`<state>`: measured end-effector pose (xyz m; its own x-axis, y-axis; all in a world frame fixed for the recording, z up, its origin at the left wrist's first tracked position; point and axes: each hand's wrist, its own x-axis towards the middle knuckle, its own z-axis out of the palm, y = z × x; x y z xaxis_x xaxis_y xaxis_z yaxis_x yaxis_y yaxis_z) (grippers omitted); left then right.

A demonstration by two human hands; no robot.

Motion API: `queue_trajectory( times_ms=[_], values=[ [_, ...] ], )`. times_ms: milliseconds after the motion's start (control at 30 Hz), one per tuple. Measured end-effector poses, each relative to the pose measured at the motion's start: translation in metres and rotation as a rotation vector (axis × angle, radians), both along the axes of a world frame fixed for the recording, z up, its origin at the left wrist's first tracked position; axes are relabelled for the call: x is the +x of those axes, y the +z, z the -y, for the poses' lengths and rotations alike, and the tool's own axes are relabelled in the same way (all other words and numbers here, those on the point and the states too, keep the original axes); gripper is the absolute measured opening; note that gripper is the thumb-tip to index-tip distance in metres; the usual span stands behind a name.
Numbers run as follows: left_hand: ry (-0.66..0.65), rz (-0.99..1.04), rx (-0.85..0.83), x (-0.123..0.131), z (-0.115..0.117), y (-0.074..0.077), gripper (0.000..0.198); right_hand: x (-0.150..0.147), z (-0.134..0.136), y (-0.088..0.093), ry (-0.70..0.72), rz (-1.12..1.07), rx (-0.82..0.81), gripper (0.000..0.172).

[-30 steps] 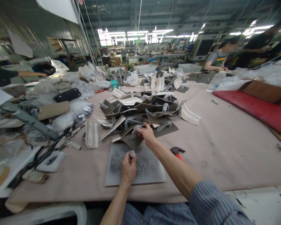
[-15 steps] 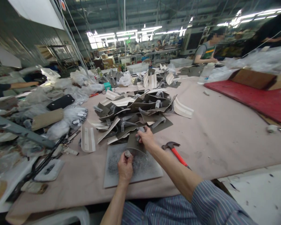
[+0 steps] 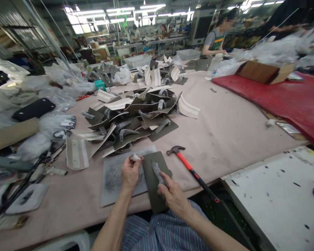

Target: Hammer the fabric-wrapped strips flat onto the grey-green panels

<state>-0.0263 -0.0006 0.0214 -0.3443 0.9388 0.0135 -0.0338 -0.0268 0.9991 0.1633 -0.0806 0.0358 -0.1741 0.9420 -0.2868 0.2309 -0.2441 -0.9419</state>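
Observation:
My right hand (image 3: 174, 196) is closed around the plastic-wrapped handle (image 3: 156, 170) of a dark olive panel (image 3: 151, 183), which overlaps the right side of a grey speckled board (image 3: 108, 195) and reaches past the table's front edge. Over that board, my left hand (image 3: 130, 174) pinches a small whitish roll-like piece (image 3: 135, 157) close to the panel's left edge. To the right lies a claw hammer (image 3: 184, 161) with a red and black grip. Beyond the board is a heap of similar panels (image 3: 143, 109) with wrapped handles, some showing pale strips on their backs.
At left are plastic bags (image 3: 59, 94), a black padded piece (image 3: 34, 109) and cables. A pale curved panel (image 3: 77, 152) lies beside the heap. At right are a red sheet (image 3: 272, 97), a cardboard box (image 3: 263, 72) and a white side table (image 3: 274, 195). Another person (image 3: 216, 38) sits across the table.
My right hand has drawn the panel from the heap's edge toward me, to the board's right side. My left hand still holds the whitish piece. The view has swung right and down.

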Motion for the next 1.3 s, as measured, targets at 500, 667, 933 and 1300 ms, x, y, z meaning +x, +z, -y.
queue_trajectory(
  times_ms=[500, 667, 933, 1300],
  values=[
    [-0.205, 0.073, -0.025, 0.031, -0.031, -0.023, 0.037, 0.085, -0.04, -0.009, -0.199, 0.718, 0.436, 0.039],
    [-0.201, 0.048, -0.037, 0.035, -0.031, -0.022, 0.033, 0.123, -0.048, -0.028, 0.023, 1.096, 0.271, 0.029],
    [-0.274, -0.135, -0.019, 0.033, -0.033, -0.016, 0.021, 0.114, -0.069, -0.006, -0.047, 0.212, -0.325, 0.016],
    [-0.298, -0.429, 0.091, 0.036, -0.02, -0.018, 0.021, 0.073, -0.069, 0.063, 0.032, 0.555, 0.499, 0.029]
  ],
)
